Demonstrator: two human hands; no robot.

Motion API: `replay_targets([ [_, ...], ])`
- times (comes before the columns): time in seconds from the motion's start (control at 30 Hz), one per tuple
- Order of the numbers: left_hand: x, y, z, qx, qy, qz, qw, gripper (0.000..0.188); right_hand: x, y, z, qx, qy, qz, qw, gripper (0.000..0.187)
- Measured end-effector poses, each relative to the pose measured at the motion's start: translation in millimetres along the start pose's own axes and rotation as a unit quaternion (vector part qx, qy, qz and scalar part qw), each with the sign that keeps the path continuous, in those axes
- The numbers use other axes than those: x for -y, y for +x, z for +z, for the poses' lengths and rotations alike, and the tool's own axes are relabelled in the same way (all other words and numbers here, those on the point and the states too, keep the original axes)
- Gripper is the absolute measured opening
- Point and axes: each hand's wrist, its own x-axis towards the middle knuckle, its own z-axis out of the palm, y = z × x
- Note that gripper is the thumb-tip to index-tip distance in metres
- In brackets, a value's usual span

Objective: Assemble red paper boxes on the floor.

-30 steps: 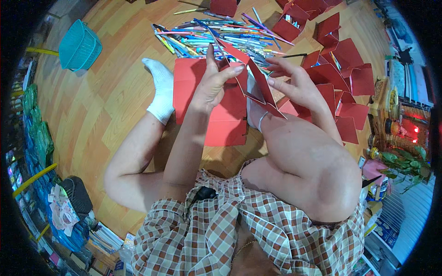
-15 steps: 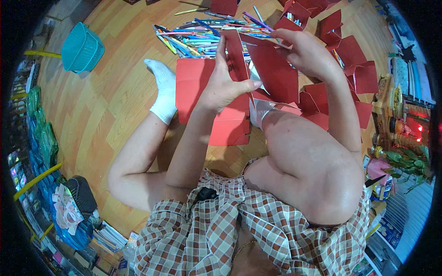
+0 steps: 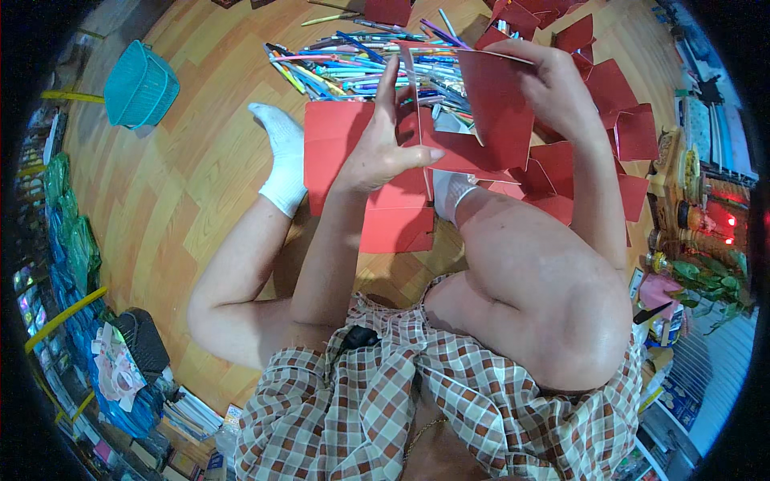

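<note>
Head view: my left hand (image 3: 371, 156) and right hand (image 3: 559, 92) both grip one red box (image 3: 499, 108); two socks (image 3: 283, 156), one basket (image 3: 132, 88), pens (image 3: 345, 68) uncountable.

Pens (image 3: 345, 68) behind box (image 3: 497, 104), basket (image 3: 143, 84) far left

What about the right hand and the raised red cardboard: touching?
Touching: the head view shows the right hand gripping the red cardboard by its edge.

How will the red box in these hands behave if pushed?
The red box is probably light: its walls look thin. They hold flat, so seem fairly stiff, but might fold at the corners, where they meet askew.
</note>
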Motion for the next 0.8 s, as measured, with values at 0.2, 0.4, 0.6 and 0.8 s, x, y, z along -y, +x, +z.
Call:
replay_targets([
  [0.2,4,-4,-11,0.029,0.043,-0.021,0.998,0.120,4,-6,-6,0.029,0.014,0.029,0.999,0.025],
  [0.4,7,-12,-12,0.002,-0.109,-0.049,0.993,0.105,17,-9,6,0.012,-0.101,-0.063,0.993,0.026],
  [0.6,11,-4,-5,-0.086,-0.109,-0.092,0.986,0.065,26,-15,28,0.004,-0.129,-0.118,0.985,0.012],
  [0.8,20,6,-1,-0.185,0.027,-0.109,0.976,0.038,24,-14,37,0.009,-0.130,-0.116,0.985,0.008],
])
